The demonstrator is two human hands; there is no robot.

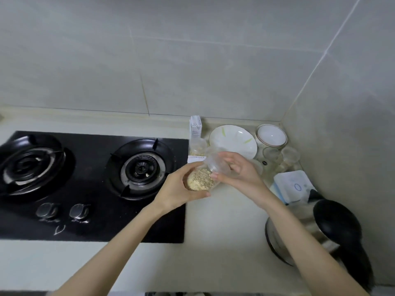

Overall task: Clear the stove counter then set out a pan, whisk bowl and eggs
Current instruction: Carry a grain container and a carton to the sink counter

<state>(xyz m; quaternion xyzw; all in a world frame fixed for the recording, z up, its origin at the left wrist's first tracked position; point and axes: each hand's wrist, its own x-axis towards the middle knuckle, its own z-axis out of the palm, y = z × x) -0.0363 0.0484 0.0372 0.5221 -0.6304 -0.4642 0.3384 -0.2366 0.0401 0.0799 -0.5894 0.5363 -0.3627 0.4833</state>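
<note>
A clear plastic jar (202,180) partly filled with pale grainy seasoning is held tilted above the counter, just right of the black gas stove (92,184). My left hand (183,189) grips the jar's lower body. My right hand (239,169) curls round the jar's clear upper end, fingers wrapped over its top. A second small jar (197,148) with similar contents stands behind, by the stove's back right corner.
At the back right stand a white carton (196,127), a white plate (234,141), a white bowl (271,135) and clear glass cups (282,157). A white box (294,185) and a steel kettle with black lid (316,229) sit along the right wall.
</note>
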